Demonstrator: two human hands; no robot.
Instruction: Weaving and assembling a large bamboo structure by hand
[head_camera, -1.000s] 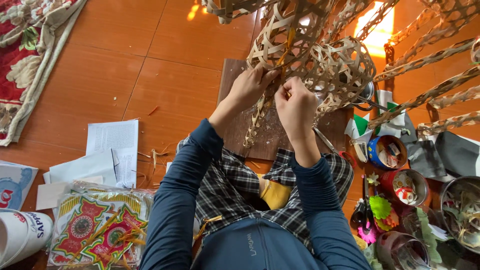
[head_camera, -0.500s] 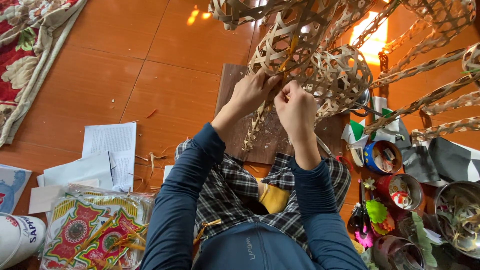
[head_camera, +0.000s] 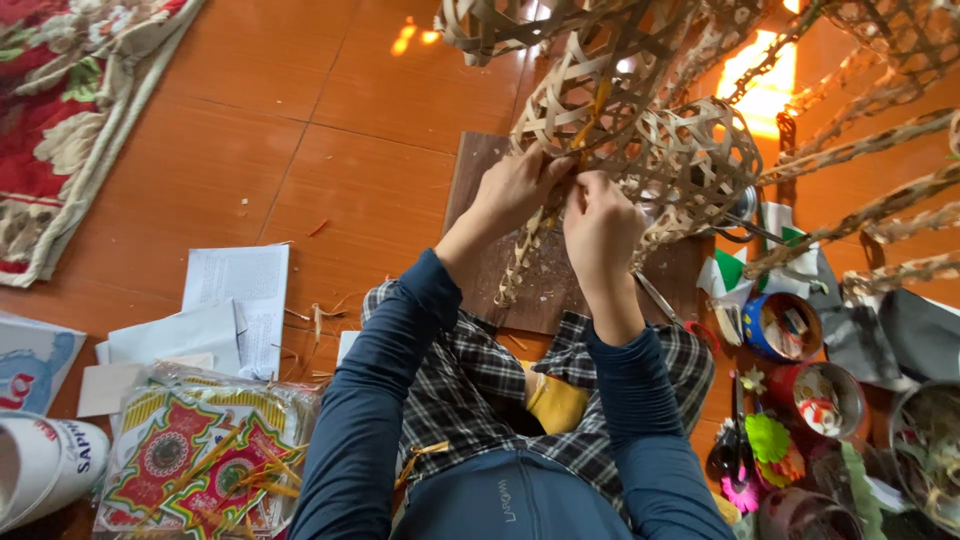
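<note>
A woven basket frame of pale bamboo strips (head_camera: 640, 130) is held up in front of me, above a brown wooden board (head_camera: 505, 270) on the floor. My left hand (head_camera: 520, 185) grips the strips at the frame's lower left edge. My right hand (head_camera: 600, 220) pinches a strip just beside it, the two hands almost touching. A loose braid of strips (head_camera: 520, 265) hangs down from under my left hand. Both arms wear dark blue sleeves, and my legs in checked trousers are crossed below.
White papers (head_camera: 235, 300) and a colourful printed packet (head_camera: 195, 455) lie on the orange tiles at left, with a red patterned rug (head_camera: 70, 110) beyond. At right stand a blue tin (head_camera: 780, 325), a red tin (head_camera: 820, 400), scissors (head_camera: 670, 305) and long bamboo strips (head_camera: 860, 215).
The basket frame has shifted slightly and both hands have moved a little closer together on the strips; the view has tilted a bit.
</note>
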